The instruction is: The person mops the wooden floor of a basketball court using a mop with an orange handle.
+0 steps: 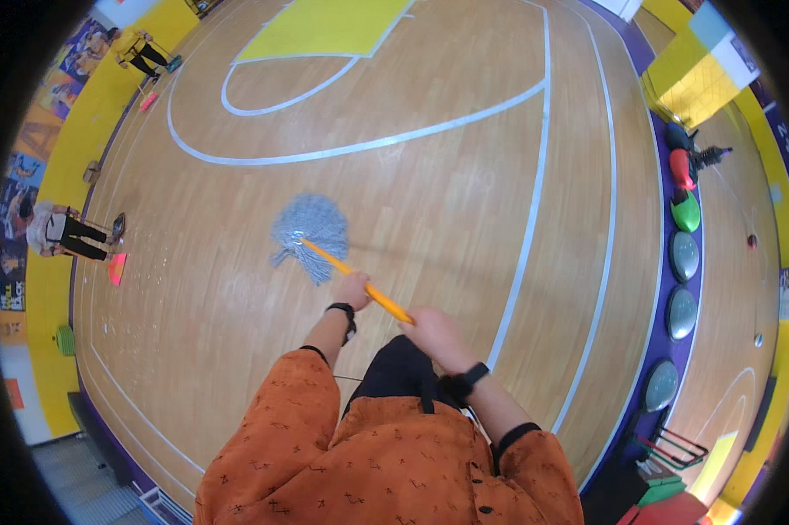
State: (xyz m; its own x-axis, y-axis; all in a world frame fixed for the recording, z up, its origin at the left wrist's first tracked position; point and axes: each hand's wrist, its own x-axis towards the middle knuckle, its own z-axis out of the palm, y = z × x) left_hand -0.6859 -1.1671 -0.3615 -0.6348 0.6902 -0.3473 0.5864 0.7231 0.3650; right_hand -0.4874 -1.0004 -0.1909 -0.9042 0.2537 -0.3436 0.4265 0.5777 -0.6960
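A string mop's grey head (312,226) lies spread on the wooden court floor (427,216), a little left of the middle of the head view. Its yellow handle (386,303) slants down to the right towards my body. Lower on that handle, nearer the mop head, my left hand (354,292) is wrapped around it. Close to the upper end my right hand (436,331) grips the same handle, and its fingers hide the tip. Both wrists wear dark bands.
Two people with brooms and pink dustpans (117,269) stand by the left wall. Pale litter (109,328) dots the floor there. Along the right edge sit several grey balance domes (683,256), a green ball-like object (686,211) and a red one (682,168). A yellow padded block (699,85) stands beyond.
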